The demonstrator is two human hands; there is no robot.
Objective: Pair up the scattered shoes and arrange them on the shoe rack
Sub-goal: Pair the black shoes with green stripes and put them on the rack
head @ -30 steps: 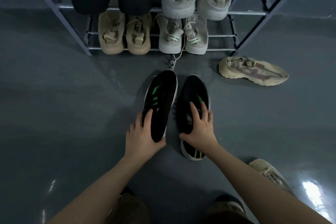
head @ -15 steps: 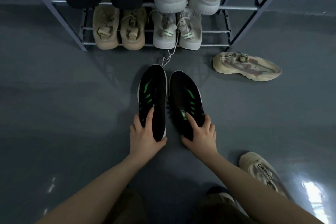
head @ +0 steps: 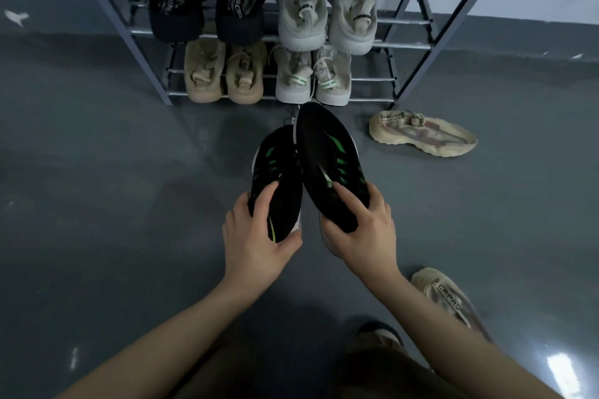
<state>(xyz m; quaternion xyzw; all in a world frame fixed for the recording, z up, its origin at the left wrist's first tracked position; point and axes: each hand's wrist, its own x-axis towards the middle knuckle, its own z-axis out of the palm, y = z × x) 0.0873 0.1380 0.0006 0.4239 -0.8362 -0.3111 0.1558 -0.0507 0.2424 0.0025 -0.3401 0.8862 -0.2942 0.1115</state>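
Observation:
Two black shoes with green stripes point toward the shoe rack (head: pixel 411 46). My left hand (head: pixel 256 236) grips the heel of the left black shoe (head: pixel 278 172). My right hand (head: pixel 363 230) grips the heel of the right black shoe (head: pixel 327 152), whose toe is raised higher and reaches just in front of the rack's bottom shelf. The two shoes touch side by side. The rack holds a black pair (head: pixel 207 0) and a grey pair (head: pixel 324 6) on an upper shelf, a tan pair (head: pixel 223 74) and a pale grey pair (head: pixel 312 78) below.
A beige shoe (head: pixel 421 133) lies on its side on the grey floor right of the rack. Another beige shoe (head: pixel 450 298) lies by my right forearm. My knees fill the bottom edge. A white wall stands behind the rack.
Both hands have lifted the black shoes off the floor and carried them forward toward the rack. The right shoe's toe now sits higher than the left one's.

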